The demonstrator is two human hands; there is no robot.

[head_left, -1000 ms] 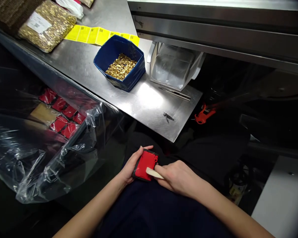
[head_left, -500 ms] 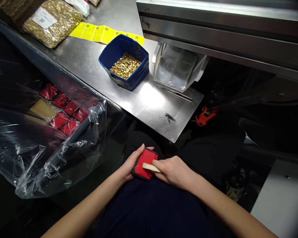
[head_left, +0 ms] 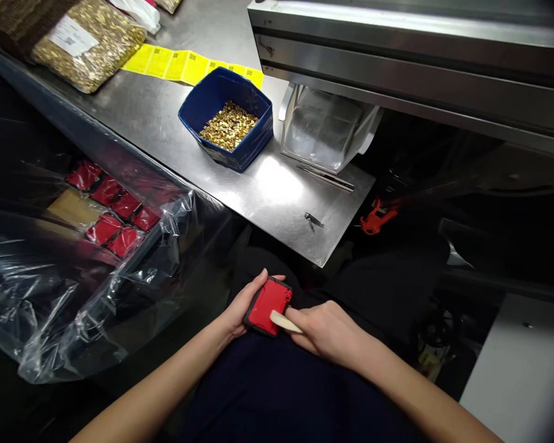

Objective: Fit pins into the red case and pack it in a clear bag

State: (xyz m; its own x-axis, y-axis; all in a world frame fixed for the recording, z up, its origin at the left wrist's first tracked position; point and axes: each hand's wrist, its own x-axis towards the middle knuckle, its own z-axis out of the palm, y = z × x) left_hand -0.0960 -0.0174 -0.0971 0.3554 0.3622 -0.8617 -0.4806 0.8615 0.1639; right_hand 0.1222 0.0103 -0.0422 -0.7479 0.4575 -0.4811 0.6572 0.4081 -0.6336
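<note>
My left hand (head_left: pixel 240 309) is closed round the edge of a flat, rectangular red plastic part with a black rim (head_left: pixel 266 304), held tilted above my lap. Its thumb lies along the upper left side. My right hand (head_left: pixel 331 332) grips a pale, flat, blade-like tool (head_left: pixel 285 322); the tool's rounded end lies over the lower right of the red face. Whether it touches the surface I cannot tell. Small cut-out details show at the part's upper right corner. The fingertips beneath the part are mostly hidden.
On the metal table (head_left: pixel 175 144) stand a blue bin (head_left: pixel 253 144) of small brass pieces and a clear-lined tray (head_left: pixel 321 132). A knife-like tool (head_left: pixel 327 178) and nail clippers (head_left: pixel 314 219) lie nearby. Left, a plastic-lined box (head_left: pixel 154 246) holds several red parts (head_left: pixel 105 229). An orange-handled tool (head_left: pixel 378 218) hangs right.
My right hand has drawn slightly right and down, moving the pale tool toward the part's lower right edge. My left hand keeps its hold. The whole view has shifted slightly.
</note>
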